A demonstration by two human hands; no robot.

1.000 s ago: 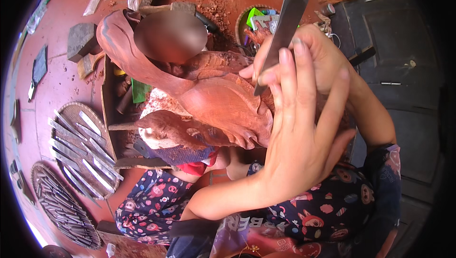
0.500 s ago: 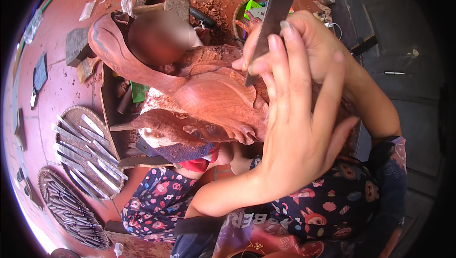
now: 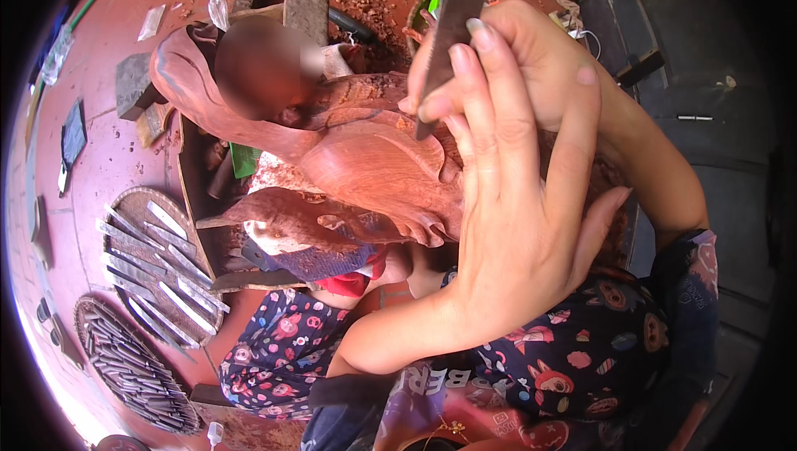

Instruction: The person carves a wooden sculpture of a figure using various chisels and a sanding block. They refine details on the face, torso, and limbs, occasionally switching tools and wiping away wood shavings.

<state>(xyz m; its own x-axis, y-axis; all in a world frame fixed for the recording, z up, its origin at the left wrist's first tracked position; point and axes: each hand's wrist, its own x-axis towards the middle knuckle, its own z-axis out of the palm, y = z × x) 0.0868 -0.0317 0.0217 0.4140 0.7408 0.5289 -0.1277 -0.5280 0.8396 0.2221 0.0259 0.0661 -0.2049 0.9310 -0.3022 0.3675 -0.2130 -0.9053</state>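
Fingers of the right hand pinch a dark flat blade, thumb on the near side. Left hand back up, fingers stretched and spread, laid over the right hand; its palm side is hidden, can't tell if any fingertip touches the blade. Blade slants, wide end up, narrow tip down, just below the pinching fingers.

Carved reddish wood piece lies right under the tip, extending left from beneath both hands; tip is at its surface, contact not clear. Its upper-left portion has a blurred patch. Patterned trousers below, on the lap.

Further left: wooden frame beside the carving, brush next to a grey block. Two woven trays on the tiled floor, well apart from fingers: upper tray with loose pale blades, lower tray packed with dark slim tools. Wood chips beyond the carving. Dark panel far right.
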